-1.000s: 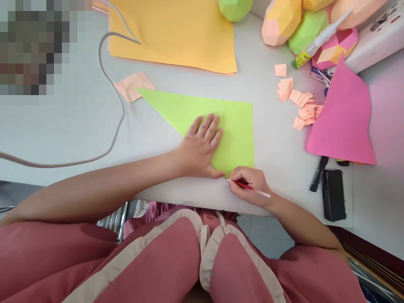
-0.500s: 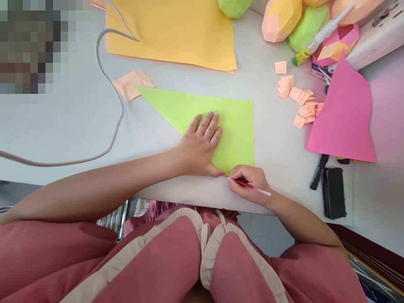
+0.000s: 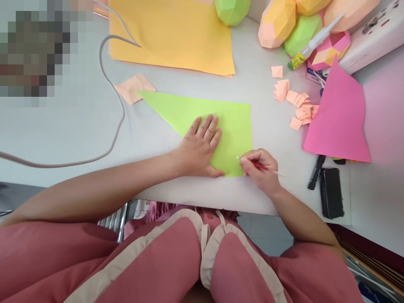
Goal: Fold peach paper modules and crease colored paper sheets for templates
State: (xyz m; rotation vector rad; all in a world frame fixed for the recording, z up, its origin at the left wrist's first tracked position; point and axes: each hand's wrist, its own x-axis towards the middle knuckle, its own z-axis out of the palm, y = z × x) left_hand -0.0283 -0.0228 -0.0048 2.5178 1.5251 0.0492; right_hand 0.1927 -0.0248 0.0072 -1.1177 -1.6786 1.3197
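Observation:
A sheet of light green paper (image 3: 235,130) lies on the white table, tapering to a point on the left. My left hand (image 3: 200,147) rests flat on it, fingers spread and the thumb near its front edge. In my right hand (image 3: 261,168) is a thin red pen (image 3: 260,166) with a clear end, gripped between thumb and fingers. Its tip is over the paper's front right part, beside a small white spot; whether it touches the paper I cannot tell. The green sheet's left point overlaps a peach paper scrap (image 3: 131,89).
Orange-yellow sheets (image 3: 170,38) lie at the back, with a grey cable (image 3: 118,122) to their left. Small peach squares (image 3: 295,97), a pink sheet (image 3: 339,118), a black marker (image 3: 316,172) and a black case (image 3: 332,193) are at right. Faceted paper shapes (image 3: 277,23) and a glue tube (image 3: 311,45) stand behind.
My right hand has lifted the pen from the paper's front edge and moved right and farther back. My left hand stays in place on the sheet. The view has shifted slightly.

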